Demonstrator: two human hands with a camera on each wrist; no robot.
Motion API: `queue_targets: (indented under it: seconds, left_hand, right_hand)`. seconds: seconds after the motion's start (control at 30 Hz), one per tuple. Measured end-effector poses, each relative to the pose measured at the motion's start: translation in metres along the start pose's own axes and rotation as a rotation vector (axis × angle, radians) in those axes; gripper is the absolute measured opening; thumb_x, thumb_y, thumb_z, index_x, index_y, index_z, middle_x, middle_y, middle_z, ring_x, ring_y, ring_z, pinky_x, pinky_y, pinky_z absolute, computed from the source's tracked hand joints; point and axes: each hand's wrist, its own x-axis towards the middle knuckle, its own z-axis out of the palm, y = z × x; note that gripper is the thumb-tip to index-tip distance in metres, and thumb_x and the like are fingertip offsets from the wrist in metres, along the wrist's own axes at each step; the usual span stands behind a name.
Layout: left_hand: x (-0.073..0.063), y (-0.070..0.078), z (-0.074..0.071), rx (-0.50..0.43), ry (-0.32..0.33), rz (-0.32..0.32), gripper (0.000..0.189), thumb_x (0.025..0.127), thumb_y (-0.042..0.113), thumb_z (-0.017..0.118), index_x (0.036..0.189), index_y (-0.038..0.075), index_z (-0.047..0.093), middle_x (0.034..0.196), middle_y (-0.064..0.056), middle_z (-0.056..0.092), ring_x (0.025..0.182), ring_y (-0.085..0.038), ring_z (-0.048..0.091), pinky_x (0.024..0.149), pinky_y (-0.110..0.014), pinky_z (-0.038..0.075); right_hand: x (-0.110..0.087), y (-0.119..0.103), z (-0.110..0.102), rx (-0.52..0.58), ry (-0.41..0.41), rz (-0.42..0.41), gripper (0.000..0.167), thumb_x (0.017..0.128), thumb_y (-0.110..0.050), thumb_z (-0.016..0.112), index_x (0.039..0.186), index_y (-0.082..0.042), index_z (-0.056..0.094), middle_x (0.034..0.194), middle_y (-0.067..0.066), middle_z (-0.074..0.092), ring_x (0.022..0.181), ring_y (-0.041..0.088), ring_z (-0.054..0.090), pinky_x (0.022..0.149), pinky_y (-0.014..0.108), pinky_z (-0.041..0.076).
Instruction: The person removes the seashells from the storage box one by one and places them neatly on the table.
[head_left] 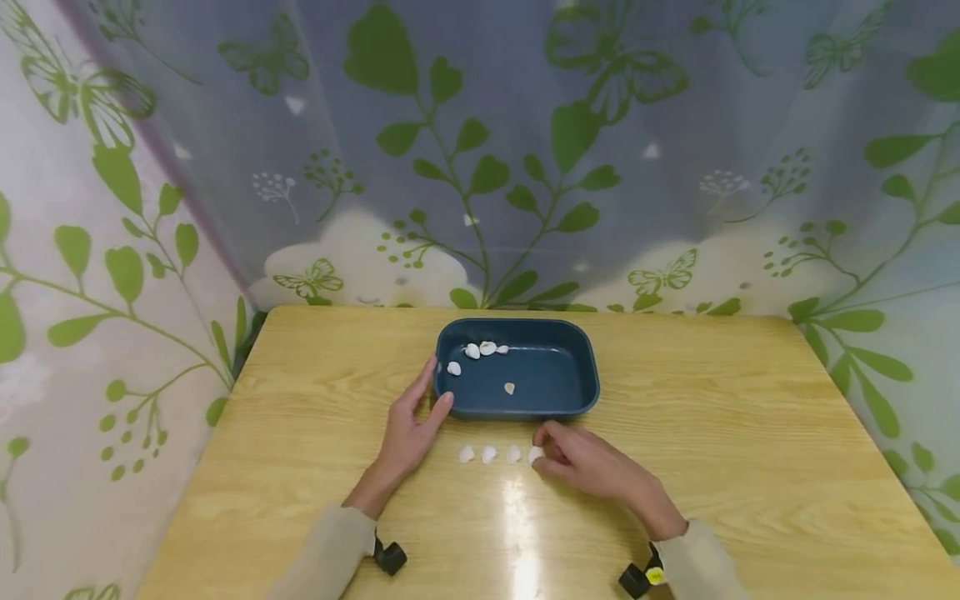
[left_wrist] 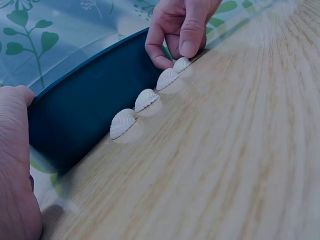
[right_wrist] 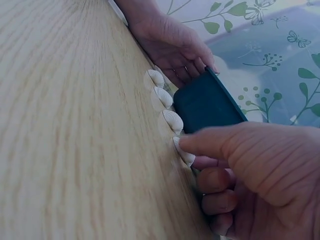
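Note:
A dark blue rectangular tray point(head_left: 525, 410) stands on the table with several small seashells point(head_left: 487, 347) inside, most of them white and towards its left end. At the tray's left end, my left hand point(head_left: 408, 429) grips the wall, its thumb at the rim. In front of the tray, three pale ribbed seashells point(left_wrist: 146, 99) lie in a row on the wood. My right hand point(head_left: 592, 462) pinches another white seashell point(right_wrist: 184, 151) between thumb and fingers at the right end of that row, low at the tabletop.
The light wooden table point(head_left: 750, 433) extends to both sides of the tray. Behind it hangs a curtain point(head_left: 480, 167) printed with green leaves and butterflies, and similar cloth lines the left and right sides. Lamp glare falls on the wood in front of the shells.

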Motion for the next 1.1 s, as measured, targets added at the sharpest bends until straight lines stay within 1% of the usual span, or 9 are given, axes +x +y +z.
queue_targets:
  seconds: [0.03,0.23,0.37,0.5,0.67,0.73,0.8,0.93,1.1]
  left_hand:
    - [0.0,-0.003,-0.001,0.002,0.001,0.011,0.062,0.107,0.024,0.063,0.163,0.015,0.038,0.167,0.001,0.037,0.154,-0.018,0.033,0.126,-0.028,0.026]
    - [0.001,-0.005,-0.002,-0.003,0.008,0.039,0.062,0.106,0.019,0.064,0.161,0.01,0.039,0.166,-0.005,0.038,0.154,-0.026,0.034,0.126,-0.027,0.027]
    - [0.001,-0.006,-0.001,-0.024,0.013,0.045,0.062,0.105,0.015,0.066,0.161,0.01,0.04,0.165,-0.006,0.039,0.154,-0.026,0.035,0.125,-0.025,0.027]
    - [0.001,0.0,0.0,-0.024,0.023,0.037,0.062,0.104,0.011,0.065,0.16,0.008,0.04,0.165,-0.009,0.04,0.153,-0.028,0.035,0.124,-0.021,0.026]
    - [0.001,0.01,0.001,-0.038,0.025,0.035,0.061,0.103,0.006,0.065,0.158,-0.004,0.039,0.163,-0.02,0.039,0.153,-0.035,0.034,0.124,-0.019,0.025]
    - [0.001,0.011,0.001,-0.045,0.03,0.033,0.061,0.103,0.005,0.065,0.157,-0.005,0.04,0.162,-0.023,0.039,0.153,-0.036,0.034,0.124,-0.019,0.025]
    - [0.001,0.009,0.001,-0.039,0.032,0.033,0.061,0.103,0.007,0.065,0.157,-0.004,0.04,0.163,-0.02,0.039,0.153,-0.033,0.034,0.124,-0.019,0.025]
    - [0.001,0.002,0.001,-0.036,0.029,0.036,0.062,0.104,0.01,0.065,0.16,0.004,0.04,0.165,-0.012,0.039,0.154,-0.027,0.034,0.124,-0.019,0.026]
    - [0.001,-0.004,-0.001,-0.048,0.013,0.05,0.062,0.104,0.013,0.065,0.161,0.007,0.039,0.166,-0.009,0.038,0.154,-0.027,0.033,0.125,-0.023,0.026]
  right_hand:
    - [0.001,0.0,0.0,0.008,-0.003,0.0,0.017,0.103,-0.023,0.068,0.113,-0.01,0.063,0.067,-0.013,0.046,0.056,0.0,0.039,0.052,0.02,0.036]
    - [0.001,0.0,-0.001,0.005,0.006,-0.018,0.012,0.103,-0.018,0.067,0.112,-0.011,0.063,0.067,-0.013,0.045,0.057,0.0,0.039,0.054,0.02,0.036]
    - [0.001,0.0,-0.001,0.002,0.01,-0.01,0.012,0.103,-0.017,0.067,0.112,-0.012,0.063,0.067,-0.013,0.045,0.057,0.0,0.039,0.054,0.02,0.037]
    - [0.001,-0.001,-0.001,0.021,0.007,-0.002,0.016,0.103,-0.02,0.068,0.115,-0.01,0.063,0.068,-0.012,0.046,0.057,0.0,0.039,0.054,0.02,0.037]
    - [0.001,-0.001,-0.002,0.052,0.014,0.007,0.014,0.102,-0.02,0.068,0.11,-0.01,0.063,0.068,-0.011,0.046,0.058,0.001,0.04,0.053,0.02,0.036]
    - [0.001,-0.001,-0.003,0.062,0.013,0.003,0.012,0.102,-0.019,0.069,0.108,-0.011,0.063,0.068,-0.01,0.047,0.058,0.001,0.041,0.053,0.02,0.037]
    - [0.0,-0.002,-0.003,0.067,0.01,-0.006,0.009,0.101,-0.017,0.069,0.105,-0.011,0.062,0.069,-0.01,0.047,0.059,0.001,0.041,0.054,0.02,0.037]
    - [-0.001,-0.006,-0.006,0.054,0.004,-0.028,0.007,0.102,-0.016,0.068,0.103,-0.011,0.063,0.069,-0.011,0.045,0.059,0.0,0.04,0.054,0.019,0.037]
    - [-0.003,-0.019,-0.014,0.014,0.02,-0.043,0.005,0.104,-0.018,0.067,0.106,-0.014,0.063,0.064,-0.014,0.04,0.053,-0.001,0.036,0.051,0.019,0.035]
